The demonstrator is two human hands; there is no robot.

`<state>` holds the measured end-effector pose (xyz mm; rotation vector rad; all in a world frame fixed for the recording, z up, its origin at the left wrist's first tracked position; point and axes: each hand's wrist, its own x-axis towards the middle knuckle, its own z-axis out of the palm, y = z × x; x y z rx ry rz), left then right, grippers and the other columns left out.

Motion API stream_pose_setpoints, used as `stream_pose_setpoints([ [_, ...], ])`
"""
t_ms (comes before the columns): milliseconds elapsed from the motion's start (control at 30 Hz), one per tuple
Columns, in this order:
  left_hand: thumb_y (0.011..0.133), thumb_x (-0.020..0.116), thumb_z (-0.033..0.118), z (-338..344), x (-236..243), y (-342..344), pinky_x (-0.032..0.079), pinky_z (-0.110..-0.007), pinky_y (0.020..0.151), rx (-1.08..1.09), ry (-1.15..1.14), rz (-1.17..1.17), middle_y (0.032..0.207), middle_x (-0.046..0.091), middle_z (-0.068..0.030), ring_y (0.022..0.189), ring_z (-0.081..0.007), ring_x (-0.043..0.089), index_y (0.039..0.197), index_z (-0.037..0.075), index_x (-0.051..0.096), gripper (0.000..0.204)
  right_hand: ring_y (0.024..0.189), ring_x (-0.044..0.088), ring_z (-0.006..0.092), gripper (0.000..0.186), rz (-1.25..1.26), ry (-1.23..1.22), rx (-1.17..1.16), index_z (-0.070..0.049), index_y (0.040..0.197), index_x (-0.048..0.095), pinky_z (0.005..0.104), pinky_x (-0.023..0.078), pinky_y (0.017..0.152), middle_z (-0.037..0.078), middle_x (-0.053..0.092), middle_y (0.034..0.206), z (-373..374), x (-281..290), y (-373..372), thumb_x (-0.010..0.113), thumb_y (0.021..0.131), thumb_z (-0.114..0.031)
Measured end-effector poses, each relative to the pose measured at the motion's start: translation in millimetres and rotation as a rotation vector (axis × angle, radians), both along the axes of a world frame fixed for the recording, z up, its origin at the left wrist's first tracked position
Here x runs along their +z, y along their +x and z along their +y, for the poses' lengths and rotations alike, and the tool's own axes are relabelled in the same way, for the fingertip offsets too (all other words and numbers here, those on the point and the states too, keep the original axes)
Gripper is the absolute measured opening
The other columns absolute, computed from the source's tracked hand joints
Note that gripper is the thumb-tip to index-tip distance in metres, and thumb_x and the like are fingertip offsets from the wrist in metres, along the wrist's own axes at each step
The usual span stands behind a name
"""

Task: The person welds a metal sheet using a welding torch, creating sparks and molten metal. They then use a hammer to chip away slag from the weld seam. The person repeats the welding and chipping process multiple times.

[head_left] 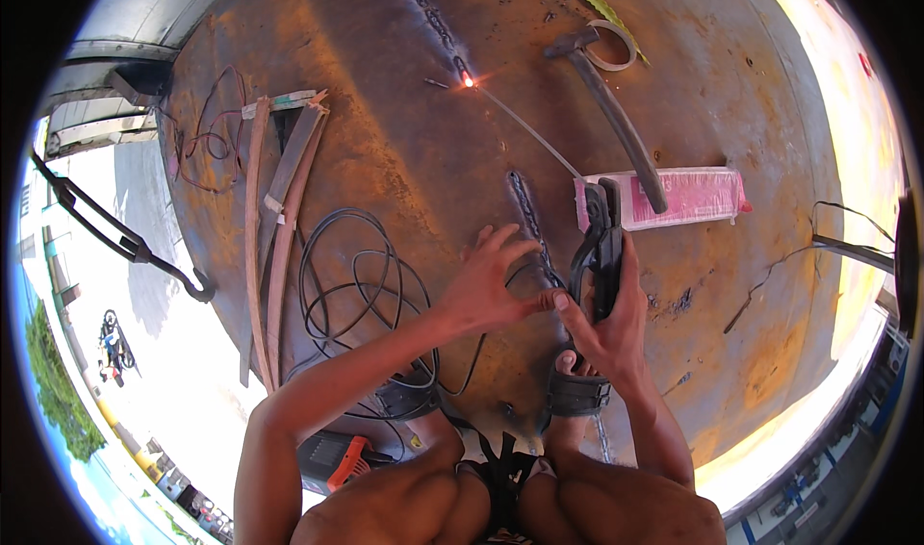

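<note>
My right hand (pixel 621 329) is closed around a black welding electrode holder (pixel 606 247). From its jaws a thin welding rod (pixel 531 131) runs forward and left, its far end at a glowing orange spot (pixel 469 79) on the rusty steel plate (pixel 385 122). A dark weld bead (pixel 423 6) leads away from that spot; another bead (pixel 524 203) lies nearer, beside my left hand (pixel 491 280). That hand is empty, hovering with its fingers spread, its thumb touching or very near my right thumb.
A hammer (pixel 616 112) rests across a pink packet (pixel 683 197), beside a tape ring (pixel 628 50) and a leaf (pixel 606 11). Wooden strips (pixel 256 228) and a coiled black cable (pixel 306 266) lie left. An orange-black machine (pixel 337 458) sits by my sandalled feet. A hooked strap (pixel 125 242) hangs far left.
</note>
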<state>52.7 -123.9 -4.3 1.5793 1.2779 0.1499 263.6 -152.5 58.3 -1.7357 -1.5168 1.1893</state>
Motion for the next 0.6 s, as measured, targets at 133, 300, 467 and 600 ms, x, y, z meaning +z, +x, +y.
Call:
stream_pose_setpoints([
  [133, 0.075, 0.078, 0.081, -0.1, -0.5, 0.6, 0.026, -0.063, 0.124, 0.011, 0.004, -0.005, 0.161, 0.04, -0.0305, 0.153, -0.0532, 0.031, 0.146, 0.007, 0.061, 0.103, 0.116, 0.069, 0.0476, 0.102, -0.01, 0.002, 0.011, 0.01, 0.159, 0.024, 0.0487, 0.055, 0.098, 0.033, 0.066, 0.127, 1.4, 0.3, 1.2, 0.084, 0.089, -0.035],
  [300, 0.077, 0.079, 0.079, 0.9, 0.2, -1.2, 0.026, -0.063, 0.125, 0.012, -0.012, -0.004, 0.162, 0.04, -0.03, 0.153, -0.053, 0.031, 0.146, 0.008, 0.061, 0.101, 0.117, 0.069, 0.0473, 0.102, -0.015, -0.025, 0.021, 0.01, 0.159, 0.023, 0.0481, 0.055, 0.098, 0.033, 0.066, 0.126, 2.7, 0.4, 0.5, 0.083, 0.089, -0.035],
  [467, 0.08, 0.085, 0.066, 1.4, 1.9, -0.8, 0.03, -0.059, 0.126, -0.02, 0.003, 0.044, 0.166, 0.037, -0.0246, 0.155, -0.0535, 0.029, 0.148, 0.016, 0.059, 0.088, 0.117, 0.07, 0.0467, 0.102, -0.019, -0.033, 0.024, 0.01, 0.159, 0.023, 0.0477, 0.055, 0.098, 0.033, 0.067, 0.126, 3.3, 1.6, 0.7, 0.083, 0.09, -0.037],
  [600, 0.08, 0.082, 0.07, 1.3, 0.8, -2.9, 0.032, -0.058, 0.125, -0.012, 0.007, 0.025, 0.165, 0.038, -0.0275, 0.155, -0.0536, 0.029, 0.146, 0.015, 0.06, 0.088, 0.116, 0.071, 0.0457, 0.102, -0.015, -0.011, 0.033, 0.009, 0.159, 0.023, 0.0473, 0.055, 0.098, 0.032, 0.067, 0.126, 3.5, -1.3, -0.2, 0.083, 0.09, -0.037],
])
